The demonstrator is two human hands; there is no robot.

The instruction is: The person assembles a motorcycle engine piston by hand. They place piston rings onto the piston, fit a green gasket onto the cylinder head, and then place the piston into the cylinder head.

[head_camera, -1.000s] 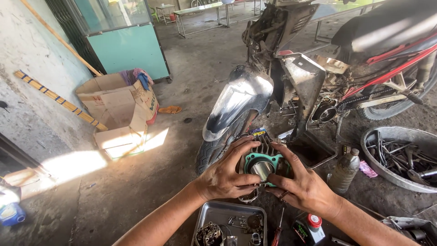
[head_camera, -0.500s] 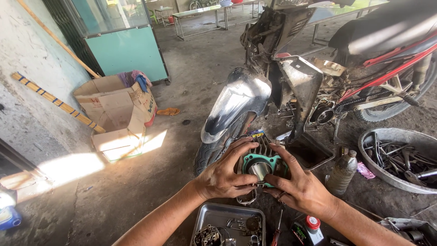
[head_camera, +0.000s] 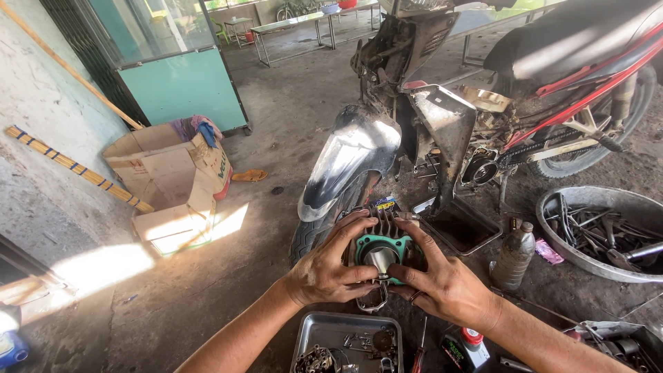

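Note:
Both hands grip a dark finned engine cylinder (head_camera: 384,233) with a green gasket and a shiny piston top showing in its bore. My left hand (head_camera: 324,271) clasps its left side, thumb across the front. My right hand (head_camera: 442,282), with a ring on one finger, holds the right side. A thin metal gasket hangs below the cylinder. Just behind stands a stripped motorcycle (head_camera: 483,103) with its front fender (head_camera: 349,159) close to the cylinder.
A metal tray (head_camera: 345,344) of small parts lies below my hands, with a screwdriver and a small red-capped bottle (head_camera: 472,343) beside it. Right: a dirty bottle (head_camera: 514,255), a black drain pan (head_camera: 459,228), a tool basin (head_camera: 601,231). Left: cardboard boxes (head_camera: 173,183), wall.
The hands and cylinder stay in almost the same place; fingers shift slightly around the cylinder. The view has drifted a little.

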